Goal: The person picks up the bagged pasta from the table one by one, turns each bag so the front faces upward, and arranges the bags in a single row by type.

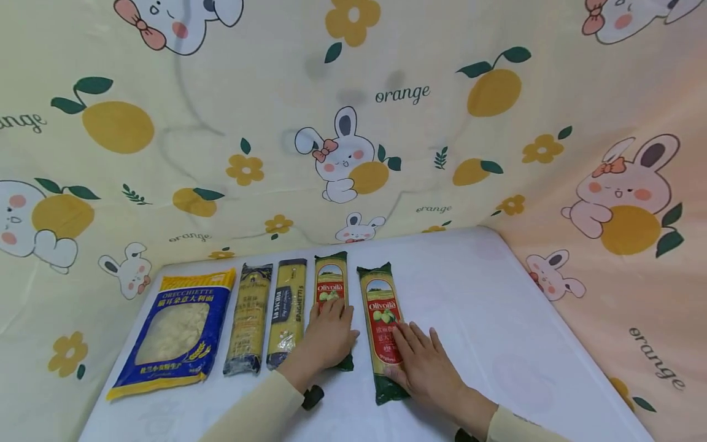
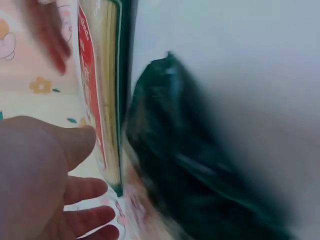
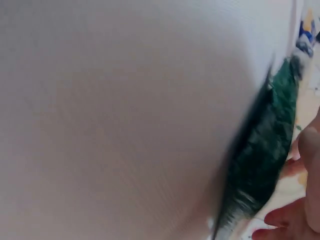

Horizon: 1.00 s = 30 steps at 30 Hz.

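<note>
My left hand [image 1: 329, 336] lies over the lower part of a red and gold Olivoilà pasta packet [image 1: 330, 276], fingers extended and the thumb out to the right. Its dark green end shows below the hand. To the right, a matching Olivoilà packet [image 1: 380, 313] lies at a slight tilt. My right hand [image 1: 433, 368] touches its right edge and lower part with fairly straight fingers. Close up in the left wrist view are a blurred green packet end [image 2: 170, 140] and the left thumb [image 2: 75, 145]. The right wrist view shows a green packet end [image 3: 265, 140] beside the fingers.
Left of my hands lie a La Sicilia spaghetti packet [image 1: 288, 307], a gold pasta packet [image 1: 250, 319] and a wide blue and yellow orecchiette bag [image 1: 173, 331]. They form a row on the white table [image 1: 469, 294]. A printed cloth [image 1: 265, 80] hangs behind and to the right.
</note>
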Tool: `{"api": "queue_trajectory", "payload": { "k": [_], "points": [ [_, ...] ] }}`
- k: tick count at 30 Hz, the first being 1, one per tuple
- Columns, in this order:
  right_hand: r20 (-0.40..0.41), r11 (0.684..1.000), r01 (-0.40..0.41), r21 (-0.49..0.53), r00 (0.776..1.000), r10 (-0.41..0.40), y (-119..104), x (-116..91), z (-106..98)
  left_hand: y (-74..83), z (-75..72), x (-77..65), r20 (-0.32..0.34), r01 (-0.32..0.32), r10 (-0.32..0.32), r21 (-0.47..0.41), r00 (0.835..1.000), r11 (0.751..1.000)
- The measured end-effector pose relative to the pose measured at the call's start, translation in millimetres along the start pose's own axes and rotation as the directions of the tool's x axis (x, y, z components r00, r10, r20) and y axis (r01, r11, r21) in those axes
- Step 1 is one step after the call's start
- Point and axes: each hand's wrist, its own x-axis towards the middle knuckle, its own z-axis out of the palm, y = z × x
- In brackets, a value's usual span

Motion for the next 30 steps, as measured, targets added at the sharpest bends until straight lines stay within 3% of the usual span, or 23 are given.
{"api": "queue_trajectory", "payload": {
  "k": [3, 9, 16, 30],
  "points": [
    [0.073, 1.000, 0.018, 0.017, 0.997, -0.019, -1, -2, 3, -6.0, 4.4, -16.7, 0.009, 0.031, -0.030, -0.048, 0.999, 0.998],
    [0.095, 0.999, 0.041, -0.019, 0.995, -0.039, 6, 9, 9, -14.5, 18.4, -32.1, 0.037, 0.023, -0.021, -0.066, 0.999, 0.998],
    [0.113, 0.999, 0.040, -0.029, 0.993, -0.036, 13, 33, 11, -14.3, 29.3, -34.2, 0.023, 0.020, -0.019, -0.043, 1.000, 0.999],
    [0.127, 1.000, 0.013, -0.014, 0.992, -0.012, 28, 62, 13, 4.6, 36.9, -26.6, 0.031, 0.064, -0.063, -0.039, 0.998, 0.997]
  ]
}}
